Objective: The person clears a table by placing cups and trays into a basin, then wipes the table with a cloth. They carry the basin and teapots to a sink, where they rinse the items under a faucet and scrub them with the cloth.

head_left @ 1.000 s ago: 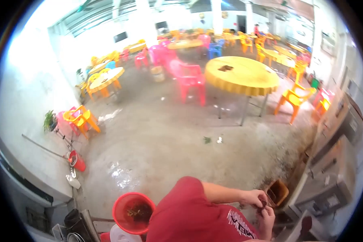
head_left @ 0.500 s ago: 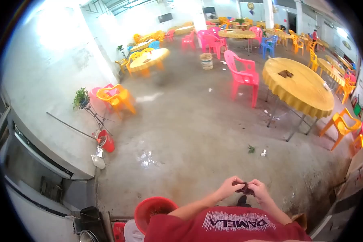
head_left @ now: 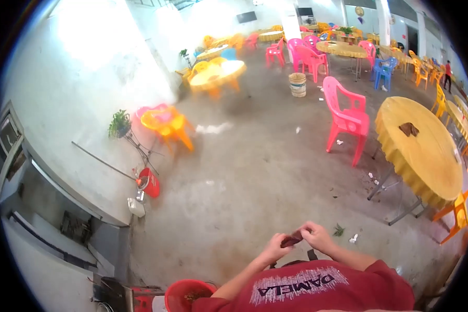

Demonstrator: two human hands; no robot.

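Observation:
A small dark maroon piece (head_left: 292, 239), its kind too small to make out, is stretched between my two hands in front of the red shirt. My left hand (head_left: 276, 248) pinches its left end. At the other end, the fingers of my right hand (head_left: 316, 236) are closed on it. Below and to the left stands a red plastic basin (head_left: 178, 293) with some dark bits inside, partly covered by my left sleeve.
A round table (head_left: 418, 151) with a yellow cloth and a brown rag stands right, beside a pink chair (head_left: 347, 117). Along the left wall are an orange chair (head_left: 169, 126), a plant (head_left: 119, 124) and a red bucket (head_left: 150, 183). Litter dots the floor. A person stands far off.
My view has swung left, so the room's furniture sits further right. The maroon piece is now held tilted and more spread out, with my right hand higher than my left.

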